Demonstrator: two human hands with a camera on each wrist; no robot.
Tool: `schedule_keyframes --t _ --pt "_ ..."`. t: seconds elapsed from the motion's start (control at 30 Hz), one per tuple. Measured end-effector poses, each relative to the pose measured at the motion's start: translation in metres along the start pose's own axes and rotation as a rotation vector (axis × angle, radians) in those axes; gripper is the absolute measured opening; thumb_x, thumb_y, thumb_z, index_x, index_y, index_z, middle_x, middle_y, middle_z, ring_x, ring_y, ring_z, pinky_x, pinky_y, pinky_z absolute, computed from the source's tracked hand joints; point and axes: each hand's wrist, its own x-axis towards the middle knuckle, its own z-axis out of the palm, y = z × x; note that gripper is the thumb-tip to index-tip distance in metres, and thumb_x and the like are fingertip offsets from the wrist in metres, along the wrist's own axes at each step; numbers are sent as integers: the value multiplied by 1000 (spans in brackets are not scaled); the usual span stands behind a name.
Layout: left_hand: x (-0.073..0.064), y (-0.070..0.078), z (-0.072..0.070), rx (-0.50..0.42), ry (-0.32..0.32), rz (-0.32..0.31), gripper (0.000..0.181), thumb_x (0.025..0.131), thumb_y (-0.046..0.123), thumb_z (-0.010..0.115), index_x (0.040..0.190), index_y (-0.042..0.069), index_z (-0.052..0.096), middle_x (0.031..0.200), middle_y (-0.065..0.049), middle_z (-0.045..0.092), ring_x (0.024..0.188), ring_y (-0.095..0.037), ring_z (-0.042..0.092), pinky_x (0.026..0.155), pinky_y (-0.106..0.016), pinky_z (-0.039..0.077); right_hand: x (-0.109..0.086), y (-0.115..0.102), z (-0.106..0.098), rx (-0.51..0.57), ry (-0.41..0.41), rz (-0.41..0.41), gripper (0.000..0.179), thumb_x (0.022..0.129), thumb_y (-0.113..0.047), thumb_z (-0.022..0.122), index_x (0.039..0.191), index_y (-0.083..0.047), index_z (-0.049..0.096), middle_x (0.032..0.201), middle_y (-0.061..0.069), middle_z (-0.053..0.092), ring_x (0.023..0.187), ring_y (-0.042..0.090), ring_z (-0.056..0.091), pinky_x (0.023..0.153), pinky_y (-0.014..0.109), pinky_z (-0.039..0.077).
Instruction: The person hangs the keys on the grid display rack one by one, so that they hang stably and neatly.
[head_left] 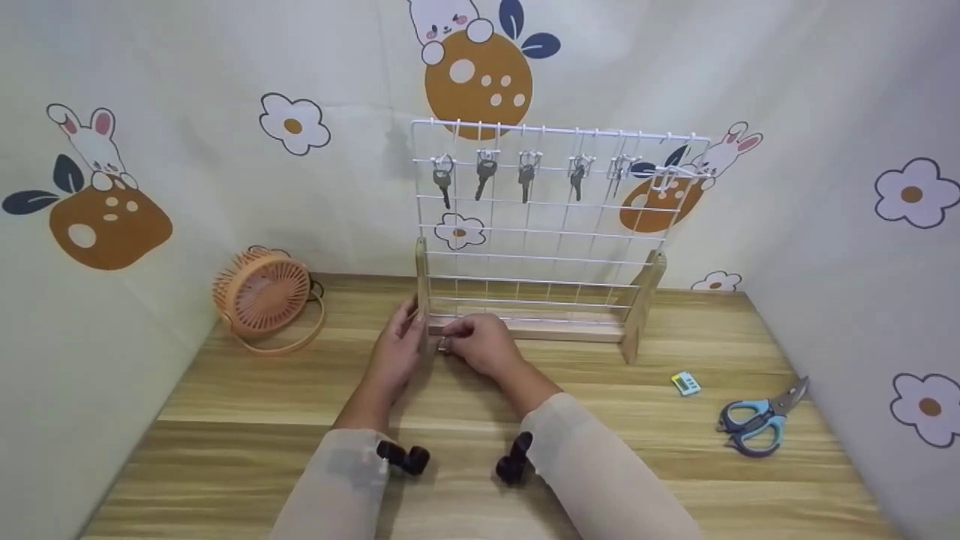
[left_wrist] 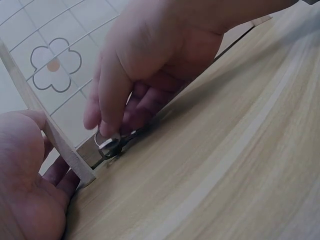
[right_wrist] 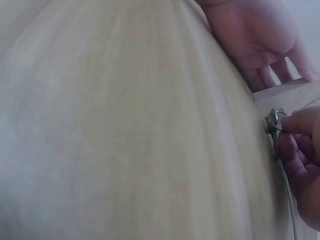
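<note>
A white wire grid rack [head_left: 525,238] stands on wooden legs towards the back of the table. My left hand [head_left: 394,349] holds its left wooden leg [head_left: 422,289] from the outer side, the thumb at the front edge and the fingers partly hidden behind the wood. Just inside that leg, low by the tabletop, my right hand [head_left: 484,345] pinches a ring with a metal key [left_wrist: 112,148]. In the right wrist view the key [right_wrist: 273,127] hangs from the ring between thumb and fingers. Several keys [head_left: 486,169] hang from hooks along the rack's upper rows.
An orange fan [head_left: 270,294] stands at the back left. To the right of the rack lie a small blue, white and yellow item [head_left: 685,383] and blue-handled scissors [head_left: 757,427]. Patterned fabric walls [head_left: 352,210] enclose the table [head_left: 585,420].
</note>
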Motion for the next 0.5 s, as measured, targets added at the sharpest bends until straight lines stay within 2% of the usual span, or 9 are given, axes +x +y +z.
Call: schedule_keyframes --t 0.27,0.5 --pt "2 0 -1 -18 -8 2 55 114 37 52 167 27 38 175 -5 37 163 -29 34 134 -48 32 -6 -23 -25 141 35 59 17 95 -15 81 109 -7 84 104 5 84 90 10 75 79 23 63" --pt "0 0 0 7 7 -5 56 113 41 52 166 29 39 175 -4 37 163 -29 34 134 -49 32 -20 -42 -63 295 87 62 14 94 -14 83 107 -9 83 102 6 83 88 13 75 80 28 66"
